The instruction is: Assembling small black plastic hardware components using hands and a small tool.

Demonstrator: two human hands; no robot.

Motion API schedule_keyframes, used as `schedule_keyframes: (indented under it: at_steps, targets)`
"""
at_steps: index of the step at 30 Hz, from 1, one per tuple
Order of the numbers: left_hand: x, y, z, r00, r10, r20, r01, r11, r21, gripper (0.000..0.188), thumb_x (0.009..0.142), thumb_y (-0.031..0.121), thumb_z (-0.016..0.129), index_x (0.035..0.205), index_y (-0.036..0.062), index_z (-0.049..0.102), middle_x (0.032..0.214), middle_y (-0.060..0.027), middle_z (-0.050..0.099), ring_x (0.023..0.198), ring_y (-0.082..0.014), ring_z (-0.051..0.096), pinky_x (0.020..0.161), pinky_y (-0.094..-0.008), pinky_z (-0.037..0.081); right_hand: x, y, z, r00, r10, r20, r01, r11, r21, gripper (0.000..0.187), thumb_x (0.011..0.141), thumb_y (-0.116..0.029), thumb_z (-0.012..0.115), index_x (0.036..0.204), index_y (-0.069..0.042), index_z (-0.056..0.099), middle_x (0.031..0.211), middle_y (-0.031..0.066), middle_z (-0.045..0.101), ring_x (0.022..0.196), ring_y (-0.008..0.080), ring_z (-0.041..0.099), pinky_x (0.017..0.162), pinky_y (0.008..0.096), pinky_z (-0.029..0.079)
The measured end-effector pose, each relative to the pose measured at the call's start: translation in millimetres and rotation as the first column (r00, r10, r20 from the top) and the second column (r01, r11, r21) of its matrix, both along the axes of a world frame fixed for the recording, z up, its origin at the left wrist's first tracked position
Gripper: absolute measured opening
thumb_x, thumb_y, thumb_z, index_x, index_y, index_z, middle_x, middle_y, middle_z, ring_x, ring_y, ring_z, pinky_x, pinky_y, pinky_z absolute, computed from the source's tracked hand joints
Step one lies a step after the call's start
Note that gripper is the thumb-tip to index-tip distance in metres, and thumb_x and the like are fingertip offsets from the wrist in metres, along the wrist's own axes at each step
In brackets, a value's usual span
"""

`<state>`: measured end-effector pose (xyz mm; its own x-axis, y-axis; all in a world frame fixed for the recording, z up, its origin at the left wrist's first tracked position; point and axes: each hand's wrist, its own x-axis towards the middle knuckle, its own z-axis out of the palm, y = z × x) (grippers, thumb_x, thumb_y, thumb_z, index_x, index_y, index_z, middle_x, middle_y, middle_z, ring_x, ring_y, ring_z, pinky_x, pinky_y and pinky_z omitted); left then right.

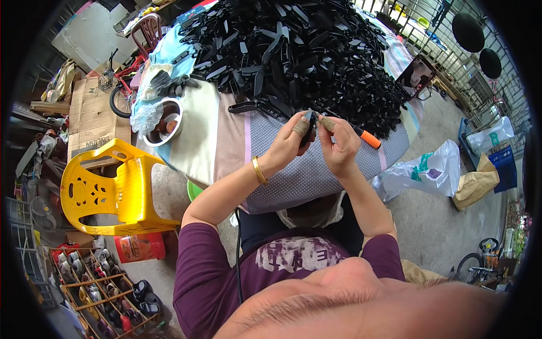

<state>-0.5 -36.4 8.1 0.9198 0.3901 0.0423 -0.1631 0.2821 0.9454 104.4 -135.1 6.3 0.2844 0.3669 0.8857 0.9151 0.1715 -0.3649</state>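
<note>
A small black piece (pixel 308 135) is gripped between the thumb and curled fingers of the left hand (pixel 290 141), above a cloth-covered counter (pixel 271 181). The right hand (pixel 340 146) is nearly closed, its fingertips brought close beside the piece; whether anything small is pinched there cannot be told. Beyond both hands, black pieces are heaped in a large pile (pixel 316 56). An orange handle (pixel 370 140) is seen just beside the right hand. The piece is probably best braced firmly by the left hand, with light, even pressure applied by the right fingertips.
</note>
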Motion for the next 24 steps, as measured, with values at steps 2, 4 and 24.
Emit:
schedule_keyframes:
  at_steps: [2,4,24]
  targets:
    - [0,-1,0,1.000,-0.006,0.016,0.005,0.998,0.055,0.027,0.099,0.026,0.034,0.114,0.0059,0.045,0.071,0.0025,0.047,0.050,-0.0034,0.038,0.042,-0.0172,0.027,1,0,-1,1.000,-0.008,0.008,0.008,1.000,-0.001,0.014,0.074,0.001,0.067,0.087,0.001,0.063,0.081,0.0102,0.063,0.068,0.0231,0.062,0.058,0.0282,0.050]
    - [0,-1,1,1.000,-0.004,0.015,0.003,0.997,0.074,0.027,0.099,0.025,0.034,0.115,0.0061,0.045,0.070,0.0029,0.046,0.050,-0.0032,0.038,0.042,-0.0168,0.027,1,1,-1,1.000,-0.015,0.018,0.015,1.000,-0.001,0.014,0.073,0.002,0.068,0.086,0.001,0.063,0.081,0.0103,0.063,0.068,0.0232,0.062,0.058,0.0280,0.050]
    - [3,2,-5,0.960,0.264,-0.092,-0.069,0.543,0.837,0.020,0.092,0.016,0.047,0.098,-0.0008,0.055,0.076,-0.0246,0.058,0.072,-0.0412,0.057,0.060,-0.0418,0.045,11,-10,-8,0.923,0.090,0.373,0.186,0.745,-0.641,0.003,0.077,-0.006,0.050,0.076,-0.003,0.048,0.069,0.0111,0.052,0.062,0.0225,0.057,0.056,0.0309,0.048]
